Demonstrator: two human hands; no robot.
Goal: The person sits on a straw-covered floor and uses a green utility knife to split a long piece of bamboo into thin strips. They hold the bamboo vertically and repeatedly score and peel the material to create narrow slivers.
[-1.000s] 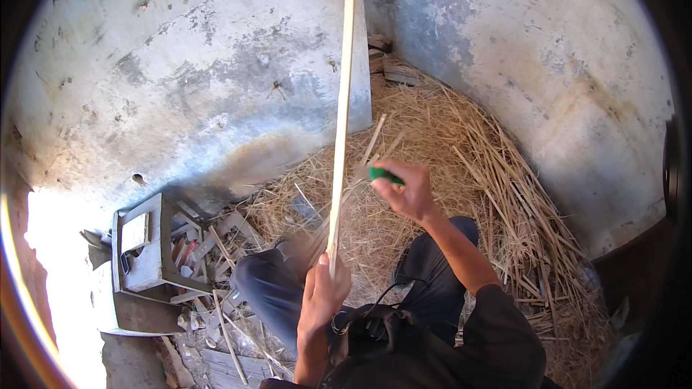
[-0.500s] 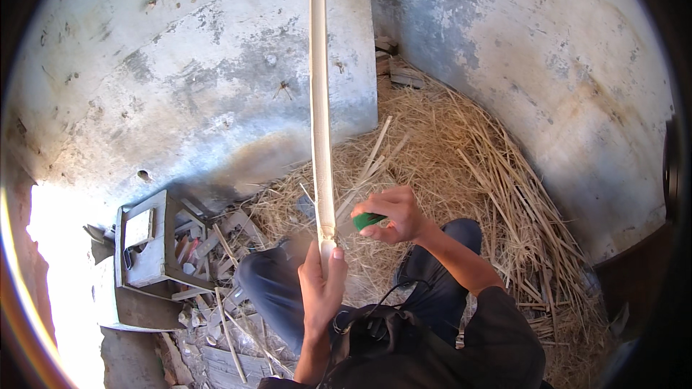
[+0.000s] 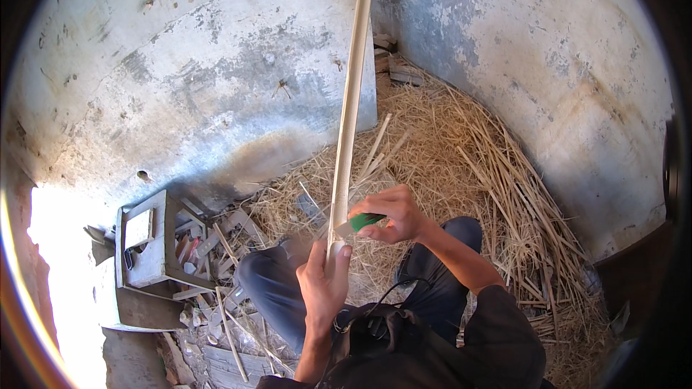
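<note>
**Long pale strip (image 3: 352,101) held in the left hand (image 3: 323,289)**

The woody, trough-shaped strip points away from the person, leaning slightly right, its far end beyond the upper edge. The left hand closes around its near end. The right hand (image 3: 395,215), just beside it on the right, curls around a green-handled tool (image 3: 367,222); its flat blade appears to touch the strip above the left thumb. Around lie dry, tangled straw (image 3: 432,151) and a rough, flaking plaster wall (image 3: 216,65).
</note>
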